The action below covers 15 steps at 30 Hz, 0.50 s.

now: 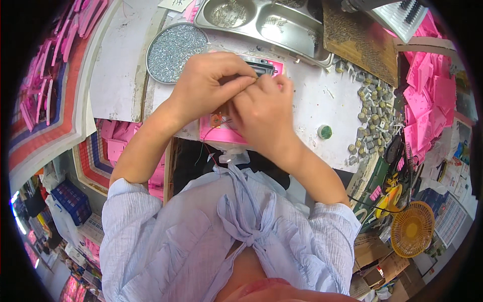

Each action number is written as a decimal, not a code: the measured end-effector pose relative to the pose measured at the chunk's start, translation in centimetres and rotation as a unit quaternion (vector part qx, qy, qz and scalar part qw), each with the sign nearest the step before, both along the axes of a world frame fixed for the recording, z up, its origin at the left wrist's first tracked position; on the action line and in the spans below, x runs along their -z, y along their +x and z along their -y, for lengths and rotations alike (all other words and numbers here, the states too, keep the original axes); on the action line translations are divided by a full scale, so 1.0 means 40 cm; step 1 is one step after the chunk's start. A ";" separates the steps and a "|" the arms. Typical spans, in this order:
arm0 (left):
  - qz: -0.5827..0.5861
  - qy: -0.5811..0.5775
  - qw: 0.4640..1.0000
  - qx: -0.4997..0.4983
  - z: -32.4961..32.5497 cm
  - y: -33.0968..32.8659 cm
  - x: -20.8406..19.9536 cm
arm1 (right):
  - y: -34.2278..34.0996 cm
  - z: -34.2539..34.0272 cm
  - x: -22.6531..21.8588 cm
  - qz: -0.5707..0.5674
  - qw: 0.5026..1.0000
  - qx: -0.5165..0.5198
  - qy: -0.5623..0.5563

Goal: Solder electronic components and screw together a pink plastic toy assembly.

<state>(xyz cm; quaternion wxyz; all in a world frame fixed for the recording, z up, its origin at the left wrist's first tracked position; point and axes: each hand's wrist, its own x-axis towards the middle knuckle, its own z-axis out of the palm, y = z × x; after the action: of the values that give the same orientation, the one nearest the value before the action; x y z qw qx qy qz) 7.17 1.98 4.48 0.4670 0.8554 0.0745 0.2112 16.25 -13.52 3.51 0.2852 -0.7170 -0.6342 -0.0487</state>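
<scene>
Your left hand [214, 83] and right hand [266, 110] meet, fingers together, over the pink casing [225, 136] at the near edge of the worktop [312, 98], probably for close control; what they pinch is hidden. The round dish [148, 59] lies toward the far edge, likely for easy reach

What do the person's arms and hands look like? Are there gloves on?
No gloves! The left hand and right hand are both bare, and I see no watch or bracelet. The sleeves are pale blue, loose and crinkly, ending around the elbows, so the forearms are bare too.
</scene>
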 end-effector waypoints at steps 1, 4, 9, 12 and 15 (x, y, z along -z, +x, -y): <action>-0.003 0.006 1.000 0.006 0.004 0.003 0.004 | -0.014 0.004 -0.005 -0.019 1.000 -0.009 -0.007; -0.052 -0.029 0.998 0.014 0.024 0.003 0.000 | -0.014 0.058 -0.053 -0.093 0.995 -0.035 0.005; -0.086 -0.049 0.995 -0.005 0.047 0.012 0.002 | 0.086 0.125 -0.051 -0.208 0.973 0.078 0.061; -0.062 0.002 0.998 -0.005 0.046 0.013 0.006 | 0.115 0.101 -0.032 -0.273 0.955 0.102 0.053; -0.070 -0.005 0.998 0.001 0.050 0.019 0.004 | 0.127 0.073 -0.025 -0.321 0.943 0.074 0.048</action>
<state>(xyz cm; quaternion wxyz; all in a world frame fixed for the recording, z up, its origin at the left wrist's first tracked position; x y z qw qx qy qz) 7.94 -0.03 4.33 0.4647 0.8661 0.1075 0.1499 21.34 -16.45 4.50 0.5030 -0.7253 -0.4508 0.1328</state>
